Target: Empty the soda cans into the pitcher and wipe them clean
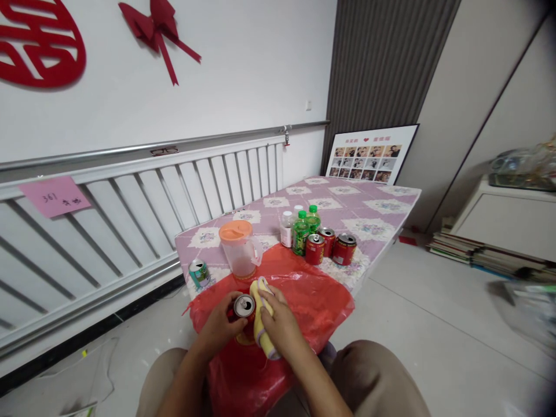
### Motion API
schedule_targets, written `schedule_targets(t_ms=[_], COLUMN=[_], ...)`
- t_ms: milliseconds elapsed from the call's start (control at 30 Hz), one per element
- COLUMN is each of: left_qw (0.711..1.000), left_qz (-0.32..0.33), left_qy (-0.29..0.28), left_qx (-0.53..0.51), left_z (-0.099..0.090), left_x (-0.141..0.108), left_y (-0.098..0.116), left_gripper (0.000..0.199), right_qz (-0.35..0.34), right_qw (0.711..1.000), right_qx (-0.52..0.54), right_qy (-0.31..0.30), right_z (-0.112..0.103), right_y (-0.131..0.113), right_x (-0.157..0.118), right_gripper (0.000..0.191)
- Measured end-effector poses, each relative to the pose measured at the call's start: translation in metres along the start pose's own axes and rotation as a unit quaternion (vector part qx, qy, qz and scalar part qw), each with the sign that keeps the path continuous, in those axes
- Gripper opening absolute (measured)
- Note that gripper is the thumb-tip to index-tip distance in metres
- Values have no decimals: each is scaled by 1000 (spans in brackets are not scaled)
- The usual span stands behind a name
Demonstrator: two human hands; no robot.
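Observation:
My left hand (221,321) is wrapped round a red drink can (244,307) whose opened top faces up. In my right hand (278,318) is a folded yellow cloth (261,324) with a pale purple edge, pressed against the can's right side. Both hands are above a red plastic bag (299,295) spread over the table's near end and hanging over my lap. Beyond my hands stands a clear pitcher (241,260) with an orange lid. A green can (199,273), opened, is to its left.
Several bottles, among them a green one (300,234), stand beside red cans (344,250) on the table (321,202) with its purple cloth. A white radiator (143,202) runs along the left wall. A photo board (369,153) leans at the far end.

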State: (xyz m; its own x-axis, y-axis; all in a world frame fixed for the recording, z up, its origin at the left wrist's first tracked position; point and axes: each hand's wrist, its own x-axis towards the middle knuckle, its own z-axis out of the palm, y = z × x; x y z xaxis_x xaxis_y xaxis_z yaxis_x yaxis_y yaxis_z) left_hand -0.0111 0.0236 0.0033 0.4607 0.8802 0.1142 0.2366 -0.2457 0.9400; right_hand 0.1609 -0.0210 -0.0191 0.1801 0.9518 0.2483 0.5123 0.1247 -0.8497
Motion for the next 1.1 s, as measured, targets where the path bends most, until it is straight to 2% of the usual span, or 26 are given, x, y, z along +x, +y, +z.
schedule_targets(t_ms=[233, 433, 533, 667, 800, 867, 1100], left_qw=[996, 996, 999, 999, 990, 985, 971], left_qz=[14, 17, 13, -2, -13, -12, 0], left_qy=[-75, -75, -43, 36, 109, 127, 156], left_qx=[-43, -48, -10, 29, 87, 114, 183], left_z=[-8, -8, -5, 1, 5, 7, 18], left_x=[7, 6, 4, 0, -4, -6, -10], left_y=[-18, -21, -16, -16, -22, -22, -9], left_gripper=[50, 54, 56, 57, 45, 40, 40], right_qz=[3, -1, -1, 12, 19, 21, 4], right_qw=[999, 998, 998, 997, 997, 996, 994], right_qx=[13, -7, -24, -43, -61, -72, -100], right_qy=[-35, -61, -63, -55, -54, -54, -52], right_z=[3, 0, 1, 4, 5, 4, 3], right_y=[14, 17, 18, 20, 19, 15, -4], right_x=[15, 3, -3, -7, -7, -8, -16], right_gripper=[52, 55, 54, 54, 53, 54, 54])
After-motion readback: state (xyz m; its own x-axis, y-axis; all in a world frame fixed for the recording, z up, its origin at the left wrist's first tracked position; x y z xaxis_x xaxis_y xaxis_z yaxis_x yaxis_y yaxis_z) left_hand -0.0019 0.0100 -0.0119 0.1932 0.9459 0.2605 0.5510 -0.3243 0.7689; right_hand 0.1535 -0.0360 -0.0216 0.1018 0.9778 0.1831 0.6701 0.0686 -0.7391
